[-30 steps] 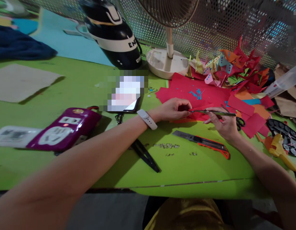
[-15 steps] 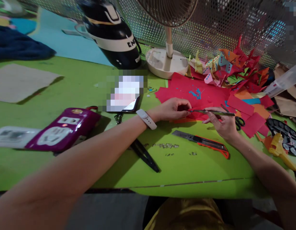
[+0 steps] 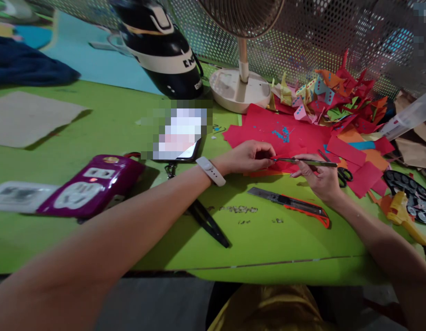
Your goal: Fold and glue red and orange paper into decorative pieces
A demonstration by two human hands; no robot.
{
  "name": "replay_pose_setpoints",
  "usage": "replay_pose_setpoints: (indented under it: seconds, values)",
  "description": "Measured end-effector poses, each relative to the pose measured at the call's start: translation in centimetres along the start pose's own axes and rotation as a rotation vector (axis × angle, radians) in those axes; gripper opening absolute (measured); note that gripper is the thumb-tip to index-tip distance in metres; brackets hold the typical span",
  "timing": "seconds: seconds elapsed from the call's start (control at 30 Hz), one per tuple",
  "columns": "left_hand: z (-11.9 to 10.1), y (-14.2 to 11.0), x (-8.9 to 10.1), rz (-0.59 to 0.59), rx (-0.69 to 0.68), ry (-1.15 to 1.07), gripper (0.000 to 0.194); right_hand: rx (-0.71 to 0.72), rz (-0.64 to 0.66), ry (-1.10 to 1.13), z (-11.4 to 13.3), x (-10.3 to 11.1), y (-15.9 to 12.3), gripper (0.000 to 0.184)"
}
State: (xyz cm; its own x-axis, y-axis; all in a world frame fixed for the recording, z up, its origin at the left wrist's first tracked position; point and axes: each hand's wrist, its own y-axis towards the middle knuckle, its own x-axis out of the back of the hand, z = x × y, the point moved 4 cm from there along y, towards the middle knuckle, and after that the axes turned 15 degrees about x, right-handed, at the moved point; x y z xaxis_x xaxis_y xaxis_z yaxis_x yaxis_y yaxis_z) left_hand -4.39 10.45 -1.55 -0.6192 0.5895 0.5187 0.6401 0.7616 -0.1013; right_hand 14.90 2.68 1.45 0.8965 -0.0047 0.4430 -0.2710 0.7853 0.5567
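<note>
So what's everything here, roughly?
Table: one, green, foreground
Panel: one, grey, back
Fan: one, cream, back centre
Bottle: one, black/white, back
Cloth: one, navy, far left
Power socket: one, purple, left
Phone: one, dark-edged, centre
Utility knife: one, orange-black, front
Paper sheets: several, red, centre right
Folded papers: many, multicoloured, back right
Glue gun: one, yellow, right
Round tray: one, black, right
Scissors: one, black, right
Slim tool: one, metallic, centre right
Wristband: one, white, left wrist
Left hand: one, bare, at paper sheets
Right hand: one, bare, holding slim tool
</note>
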Motion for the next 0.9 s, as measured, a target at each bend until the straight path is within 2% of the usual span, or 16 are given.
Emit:
replay_pose_setpoints:
  seconds: [0.27,0.47,0.67,0.9]
  values:
    - [-0.10,0.01,0.04,-0.007,-0.015,0.020,0.027,0.008,-0.043,-0.023,0.46,0.63,0.36,0.027]
    - [-0.14,-0.02,0.14,-0.009,-0.019,0.035,0.026,-0.051,-0.031,0.017,-0.10,0.16,0.22,0.032]
    - [-0.30,-0.09,0.11,0.005,-0.017,0.026,0.028,-0.028,-0.020,0.027,-0.34,-0.02,0.27,0.025]
    - [-0.41,-0.11,0.07,0.005,-0.019,0.022,0.026,-0.010,-0.029,0.039,-0.35,-0.12,0.29,0.026]
